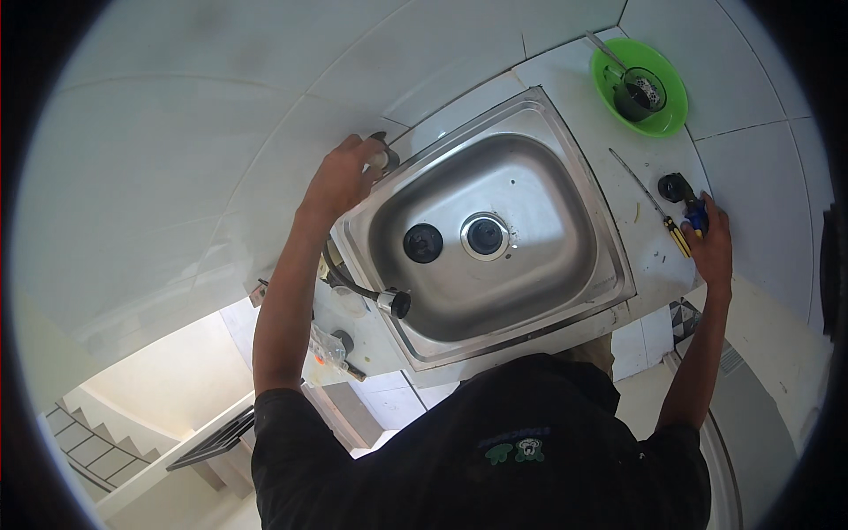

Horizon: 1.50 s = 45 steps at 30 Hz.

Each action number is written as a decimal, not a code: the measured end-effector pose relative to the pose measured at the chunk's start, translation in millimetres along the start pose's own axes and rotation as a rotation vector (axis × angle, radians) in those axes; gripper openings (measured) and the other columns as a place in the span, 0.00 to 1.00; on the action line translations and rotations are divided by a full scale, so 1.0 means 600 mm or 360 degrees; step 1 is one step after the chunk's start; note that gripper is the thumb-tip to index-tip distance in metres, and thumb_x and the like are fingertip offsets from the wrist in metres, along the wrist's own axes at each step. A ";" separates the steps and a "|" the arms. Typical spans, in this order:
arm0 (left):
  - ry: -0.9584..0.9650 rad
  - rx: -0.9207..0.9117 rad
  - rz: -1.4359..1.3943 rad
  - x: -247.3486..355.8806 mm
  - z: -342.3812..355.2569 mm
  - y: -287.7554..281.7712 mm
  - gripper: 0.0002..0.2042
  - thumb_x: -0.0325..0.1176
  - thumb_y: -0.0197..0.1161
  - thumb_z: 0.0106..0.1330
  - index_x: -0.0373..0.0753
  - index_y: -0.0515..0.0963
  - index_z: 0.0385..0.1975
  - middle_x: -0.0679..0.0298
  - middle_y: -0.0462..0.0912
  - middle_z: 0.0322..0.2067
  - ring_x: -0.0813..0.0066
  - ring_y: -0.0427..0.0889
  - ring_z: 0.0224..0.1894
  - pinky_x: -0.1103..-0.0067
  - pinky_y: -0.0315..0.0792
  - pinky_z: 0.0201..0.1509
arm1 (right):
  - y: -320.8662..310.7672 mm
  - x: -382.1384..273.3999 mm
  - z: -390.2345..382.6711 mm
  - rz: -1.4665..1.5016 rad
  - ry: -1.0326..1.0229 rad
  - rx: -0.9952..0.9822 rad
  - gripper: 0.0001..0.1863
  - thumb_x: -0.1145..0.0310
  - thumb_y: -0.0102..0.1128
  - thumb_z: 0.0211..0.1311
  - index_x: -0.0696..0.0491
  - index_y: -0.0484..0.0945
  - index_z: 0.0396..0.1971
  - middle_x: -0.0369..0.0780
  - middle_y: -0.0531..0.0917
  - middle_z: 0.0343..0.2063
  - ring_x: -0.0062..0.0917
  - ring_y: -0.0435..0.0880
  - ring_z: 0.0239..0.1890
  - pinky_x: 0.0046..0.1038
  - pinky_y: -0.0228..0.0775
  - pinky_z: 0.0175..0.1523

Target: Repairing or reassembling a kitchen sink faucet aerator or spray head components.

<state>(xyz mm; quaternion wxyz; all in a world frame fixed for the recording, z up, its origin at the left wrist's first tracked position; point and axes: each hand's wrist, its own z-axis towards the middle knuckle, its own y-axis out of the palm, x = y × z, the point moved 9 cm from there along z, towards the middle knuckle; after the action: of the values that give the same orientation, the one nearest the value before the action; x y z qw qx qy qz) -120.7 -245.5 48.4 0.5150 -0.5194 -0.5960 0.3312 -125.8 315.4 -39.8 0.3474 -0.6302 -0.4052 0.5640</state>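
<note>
Black shirt: nearest the camera; I lean toward the sink, probably for reach to both sides.
Left hand: my fingers are closed around a grey fitting by the sink's rear left edge, perhaps to steady it.
Right hand: on the worktop, my fingers touch a blue-handled tool; I cannot tell whether they grip it.
Screwdriver: just beside, seemingly kept handy.
Sprayer head: over the sink's left rim, probably so drips fall inward.
Black disc: beside the drain, apparently loose.
</note>
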 end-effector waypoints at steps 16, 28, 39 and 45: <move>-0.0065 0.0065 -0.0065 0.004 -0.003 -0.024 0.18 0.28 0.68 0.50 0.36 0.79 0.43 0.52 0.80 0.35 0.54 0.81 0.36 0.68 0.75 0.42 | 0.004 0.003 0.003 -0.0002 -0.0007 -0.0027 0.35 0.67 0.66 0.53 0.46 0.64 0.63 0.50 0.73 0.48 0.42 0.76 0.49 0.36 0.69 0.55; 0.0171 0.0630 -0.0637 0.206 -0.043 -0.040 0.19 0.23 0.68 0.51 0.36 0.78 0.45 0.57 0.78 0.32 0.69 0.78 0.25 0.76 0.75 0.28 | -0.006 -0.016 -0.008 -0.0088 0.0023 0.0063 0.35 0.66 0.69 0.46 0.53 0.69 0.58 0.49 0.74 0.45 0.43 0.74 0.48 0.38 0.68 0.54; 0.0456 0.0105 -0.0718 0.516 0.131 0.315 0.13 0.31 0.64 0.54 0.31 0.75 0.36 0.49 0.77 0.35 0.51 0.79 0.38 0.64 0.76 0.42 | -0.061 -0.088 -0.050 0.0222 -0.0065 0.0227 0.26 0.72 0.63 0.55 0.52 0.71 0.56 0.46 0.75 0.44 0.36 0.79 0.40 0.31 0.73 0.46; 0.0348 0.0102 -0.0819 0.513 0.111 0.287 0.18 0.32 0.67 0.50 0.32 0.73 0.39 0.50 0.76 0.35 0.52 0.79 0.40 0.64 0.77 0.43 | -0.051 -0.178 -0.069 0.0374 -0.0202 0.0156 0.24 0.75 0.64 0.53 0.55 0.73 0.53 0.44 0.77 0.38 0.30 0.78 0.36 0.30 0.72 0.41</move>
<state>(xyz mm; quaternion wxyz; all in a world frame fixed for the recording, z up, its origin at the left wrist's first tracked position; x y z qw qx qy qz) -115.0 100.9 -45.5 0.6596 -0.3671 -0.6384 0.1504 -92.2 233.0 38.8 0.2829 -0.6185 -0.3217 0.6587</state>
